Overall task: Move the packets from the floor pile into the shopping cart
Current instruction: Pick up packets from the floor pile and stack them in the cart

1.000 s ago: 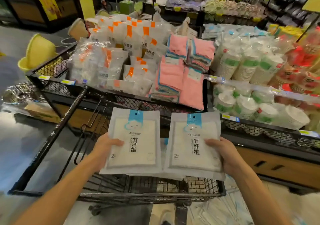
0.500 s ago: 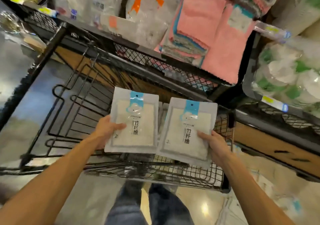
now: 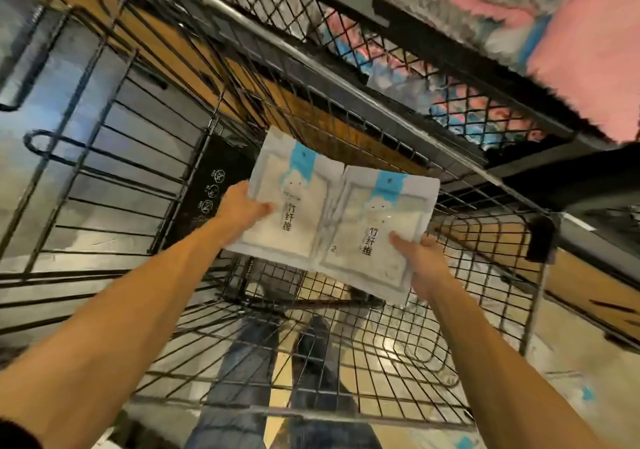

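Two flat white packets with blue tops and black characters hang side by side inside the black wire shopping cart [image 3: 363, 410], low over its mesh floor. My left hand [image 3: 239, 211] grips the left packet [image 3: 287, 202] by its left edge, thumb on the front. My right hand [image 3: 420, 258] grips the right packet [image 3: 377, 230] at its lower right corner. The packets' inner edges touch. More packets from the floor pile [image 3: 568, 396] show blurred on the floor to the right of the cart.
A black mesh display shelf [image 3: 381, 26] with pink towels [image 3: 585, 53] overhangs the cart's far side. The folded child seat flap [image 3: 207, 192] stands left of the packets. My legs in jeans [image 3: 249, 362] show through the cart's near wall. Shiny floor lies left.
Both hands have lowered the two packets deeper into the cart. My head has tipped further down, so the shelf slid to the top of the view. The packets now tilt to the right.
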